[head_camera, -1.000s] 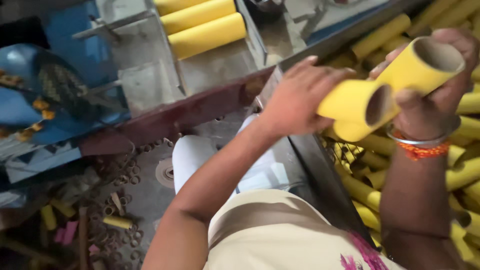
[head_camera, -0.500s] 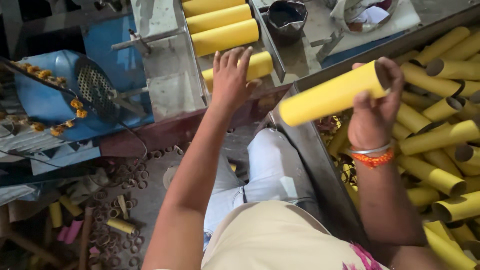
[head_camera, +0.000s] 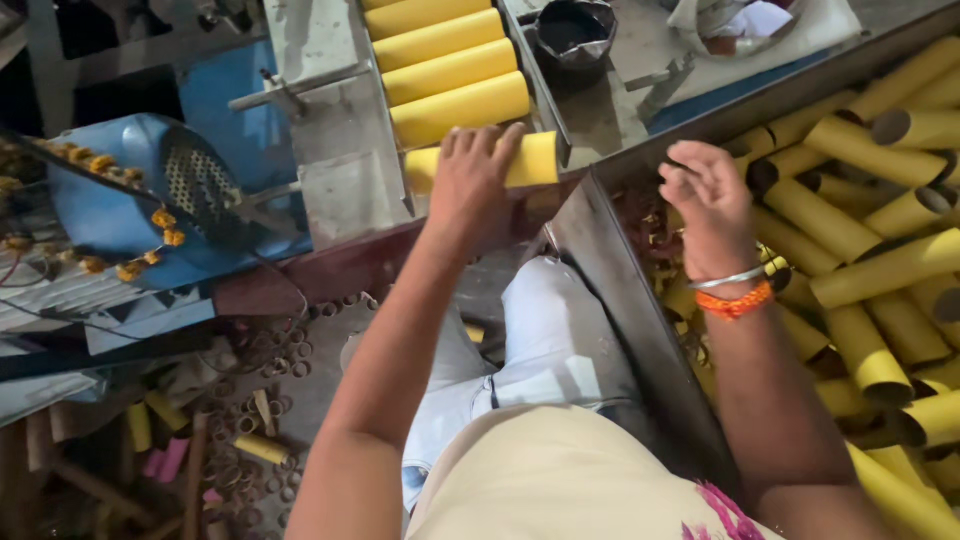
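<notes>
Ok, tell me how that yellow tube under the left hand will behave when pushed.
The yellow tube is round, so it will probably roll. Tubes in the bin show hollow ends, so it's likely light. The left hand lies flat on it.

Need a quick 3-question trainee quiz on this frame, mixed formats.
1. True or false: the right hand holds a yellow tube.
2. What does the left hand rest on?
A. the black cup
B. the nearest yellow tube in the metal tray
C. the blue machine cover
3. Fill in: the loose yellow tubes lie piled in the bin on the person's ____ side.

Key: 1 false, it is empty; 2 B; 3 right.
</notes>
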